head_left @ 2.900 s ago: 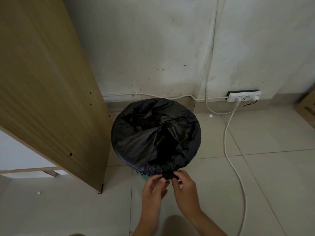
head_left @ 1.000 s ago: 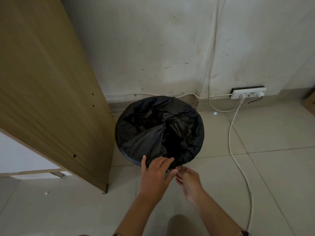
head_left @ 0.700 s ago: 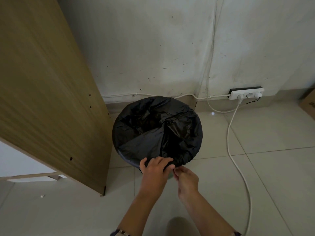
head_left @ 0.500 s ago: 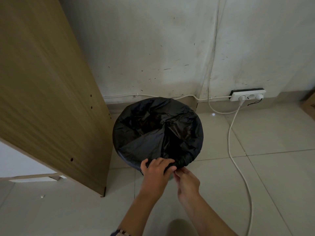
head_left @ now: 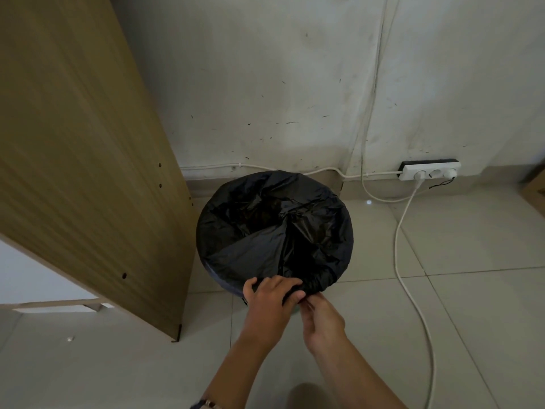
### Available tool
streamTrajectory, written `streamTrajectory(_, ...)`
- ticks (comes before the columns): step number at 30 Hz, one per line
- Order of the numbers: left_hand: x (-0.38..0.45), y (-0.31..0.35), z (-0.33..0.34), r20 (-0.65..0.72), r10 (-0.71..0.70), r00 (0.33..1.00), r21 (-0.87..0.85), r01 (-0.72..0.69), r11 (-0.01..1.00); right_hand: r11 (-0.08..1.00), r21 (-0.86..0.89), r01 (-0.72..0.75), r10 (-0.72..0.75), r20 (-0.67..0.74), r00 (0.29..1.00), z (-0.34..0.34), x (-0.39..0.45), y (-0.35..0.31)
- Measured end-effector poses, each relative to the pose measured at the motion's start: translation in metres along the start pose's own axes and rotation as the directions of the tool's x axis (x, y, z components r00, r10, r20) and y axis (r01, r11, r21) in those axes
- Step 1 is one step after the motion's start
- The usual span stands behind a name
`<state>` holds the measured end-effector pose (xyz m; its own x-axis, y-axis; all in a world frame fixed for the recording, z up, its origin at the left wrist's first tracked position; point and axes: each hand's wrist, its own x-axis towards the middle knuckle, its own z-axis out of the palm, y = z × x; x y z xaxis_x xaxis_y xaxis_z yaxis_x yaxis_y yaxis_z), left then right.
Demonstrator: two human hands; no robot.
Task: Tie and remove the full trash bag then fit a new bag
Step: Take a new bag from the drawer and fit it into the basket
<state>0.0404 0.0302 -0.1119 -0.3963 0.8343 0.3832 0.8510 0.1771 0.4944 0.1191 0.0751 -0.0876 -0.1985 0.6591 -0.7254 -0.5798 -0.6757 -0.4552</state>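
A black trash bag (head_left: 274, 228) lines a round bin standing on the tiled floor by the wall; its edge is folded over the rim, and only a sliver of the bin (head_left: 295, 310) shows between my hands. My left hand (head_left: 272, 302) curls over the near rim and grips the gathered black plastic there. My right hand (head_left: 323, 321) sits just right of it, fingertips pinching the bunched edge of the bag. What is inside the bag is too dark to make out.
A tall wooden panel (head_left: 82, 160) leans close on the bin's left. A white power strip (head_left: 429, 172) lies at the wall's foot on the right, and its white cable (head_left: 413, 293) runs across the floor tiles. A cardboard box corner (head_left: 536, 193) shows at far right.
My left hand has moved up from under the rim and closed over the bag's near edge. My right hand stayed at the bunched plastic beside it.
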Motion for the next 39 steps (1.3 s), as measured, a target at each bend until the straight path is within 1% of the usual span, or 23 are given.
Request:
streamTrajectory(2, -0.001, 0.002, -0.005, 0.097, -0.060, 0.993, -0.085, 0.069, 0.994, 1.000, -0.023, -0.020, 0.020, 0.029, 0.999, -0.001, -0.005, -0.002)
streamTrajectory(3, -0.001, 0.001, -0.006, 0.120, -0.069, 0.990, -0.095, 0.080, 0.992, 0.999, -0.022, -0.040, 0.041, 0.050, 0.998, -0.002, -0.010, -0.003)
streamTrajectory(5, 0.002, 0.002, -0.007, 0.109, -0.056, 0.992, -0.079, 0.065, 0.995, 0.998, -0.036, -0.053, 0.057, 0.119, 0.991, -0.004, -0.017, -0.003)
streamTrajectory(7, 0.002, 0.001, -0.004, 0.065, -0.028, 0.998, -0.016, 0.029, 0.999, 0.992, -0.122, -0.034, 0.053, 0.160, 0.986, -0.007, -0.017, -0.004)
streamTrajectory(9, 0.001, -0.001, -0.002, 0.025, -0.023, 0.999, -0.001, 0.023, 1.000, 0.971, -0.238, -0.015, 0.052, 0.150, 0.987, -0.007, -0.012, -0.004)
streamTrajectory(10, 0.001, -0.001, -0.001, 0.026, -0.019, 0.999, -0.013, 0.020, 1.000, 0.965, -0.263, -0.011, 0.051, 0.143, 0.988, -0.005, -0.009, -0.004)
streamTrajectory(12, 0.002, -0.001, -0.001, 0.013, -0.015, 1.000, -0.002, 0.015, 1.000, 0.964, -0.261, -0.039, 0.077, 0.137, 0.988, -0.002, -0.005, -0.005)
streamTrajectory(16, 0.003, -0.001, -0.001, 0.032, -0.015, 0.999, 0.003, 0.015, 1.000, 0.964, -0.220, -0.151, 0.187, 0.154, 0.970, 0.002, -0.003, -0.006)
streamTrajectory(18, 0.003, 0.000, 0.000, 0.042, -0.027, 0.999, -0.006, 0.027, 1.000, 0.968, -0.189, -0.165, 0.193, 0.139, 0.971, 0.002, -0.003, -0.007)
streamTrajectory(24, 0.005, -0.001, -0.003, 0.047, -0.016, 0.999, -0.005, 0.017, 1.000, 0.978, -0.136, -0.156, 0.178, 0.170, 0.969, 0.004, -0.006, -0.008)
streamTrajectory(26, 0.004, 0.003, -0.008, 0.076, -0.046, 0.996, -0.073, 0.051, 0.996, 0.982, -0.105, -0.158, 0.174, 0.173, 0.969, 0.004, -0.007, -0.009)
streamTrajectory(27, 0.004, 0.004, -0.009, 0.113, -0.069, 0.991, -0.117, 0.082, 0.990, 0.983, -0.102, -0.154, 0.170, 0.169, 0.971, 0.004, -0.008, -0.010)
streamTrajectory(28, 0.004, 0.002, -0.011, 0.143, -0.079, 0.987, -0.160, 0.102, 0.982, 0.982, -0.112, -0.150, 0.166, 0.154, 0.974, 0.004, -0.008, -0.011)
streamTrajectory(29, 0.004, 0.000, -0.014, 0.140, -0.078, 0.987, -0.212, 0.107, 0.971, 0.981, -0.134, -0.143, 0.161, 0.134, 0.978, 0.005, -0.009, -0.012)
streamTrajectory(31, 0.006, -0.005, -0.021, 0.048, -0.051, 0.998, -0.273, 0.063, 0.960, 0.972, -0.208, -0.113, 0.134, 0.088, 0.987, 0.006, -0.008, -0.012)
streamTrajectory(33, 0.009, -0.013, -0.031, -0.093, -0.051, 0.994, -0.240, 0.028, 0.970, 0.953, -0.295, -0.073, 0.086, 0.033, 0.996, 0.007, -0.012, -0.013)
streamTrajectory(34, 0.011, -0.018, -0.037, -0.154, -0.065, 0.986, -0.204, 0.033, 0.979, 0.936, -0.349, -0.032, 0.040, 0.015, 0.999, 0.005, -0.010, -0.014)
streamTrajectory(36, 0.014, -0.028, -0.051, -0.248, -0.131, 0.960, -0.125, 0.103, 0.987, 0.885, -0.460, 0.066, -0.084, -0.018, 0.996, 0.002, -0.006, -0.018)
streamTrajectory(38, 0.018, -0.041, -0.060, -0.284, -0.262, 0.922, -0.074, 0.252, 0.965, 0.850, -0.509, 0.137, -0.180, -0.036, 0.983, 0.002, 0.003, -0.026)
streamTrajectory(39, 0.019, -0.048, -0.062, -0.274, -0.364, 0.890, -0.081, 0.356, 0.931, 0.832, -0.529, 0.167, -0.216, -0.032, 0.976, 0.004, 0.006, -0.032)
